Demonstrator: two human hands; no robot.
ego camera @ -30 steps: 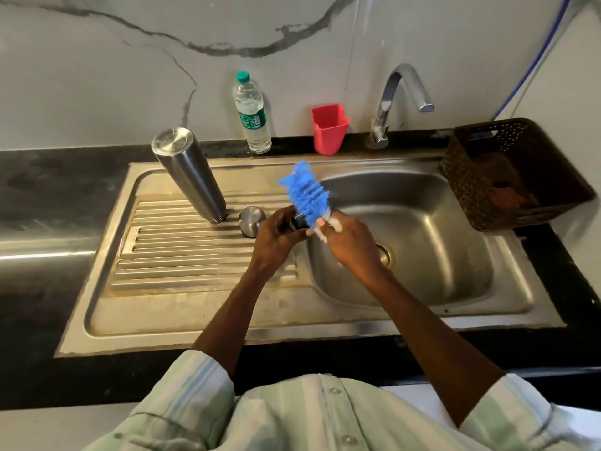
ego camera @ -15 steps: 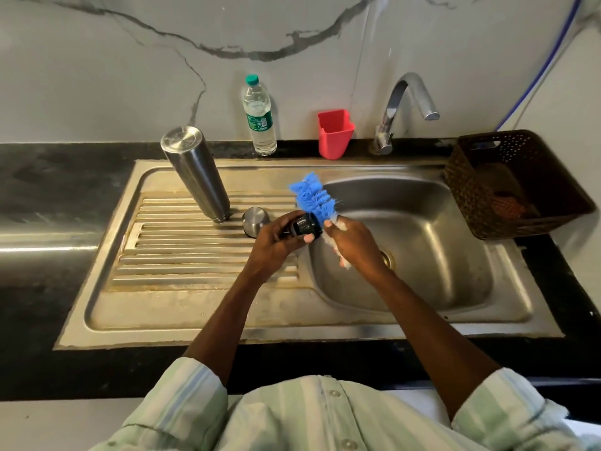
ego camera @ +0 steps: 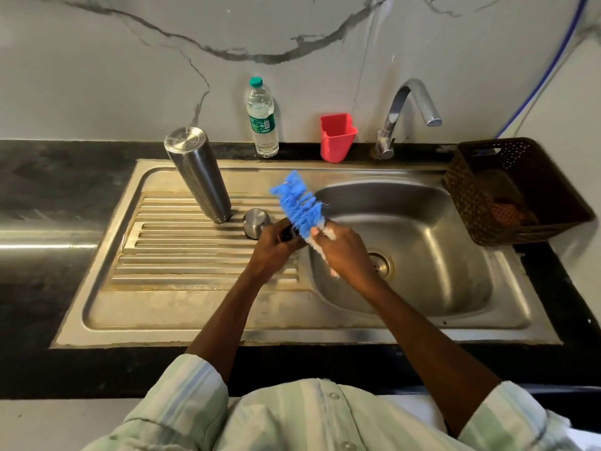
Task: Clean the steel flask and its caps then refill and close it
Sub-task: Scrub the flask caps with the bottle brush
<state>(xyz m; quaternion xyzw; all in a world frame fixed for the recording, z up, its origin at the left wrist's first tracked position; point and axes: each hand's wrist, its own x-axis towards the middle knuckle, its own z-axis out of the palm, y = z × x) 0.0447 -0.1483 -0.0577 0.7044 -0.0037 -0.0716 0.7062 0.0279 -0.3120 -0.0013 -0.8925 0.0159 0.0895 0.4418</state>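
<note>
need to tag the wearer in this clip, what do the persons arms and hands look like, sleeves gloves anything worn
Both hands, left hand and right hand, are bare: no gloves, and no rings or watch show. The forearms are bare too. The sleeves are pushed up near the elbows, part of a pale green shirt with light vertical stripes and buttons down the front.

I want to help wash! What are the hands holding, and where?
Right hand grips the blue bottle brush by its white handle. Left hand holds a small black cap round its sides.
</note>
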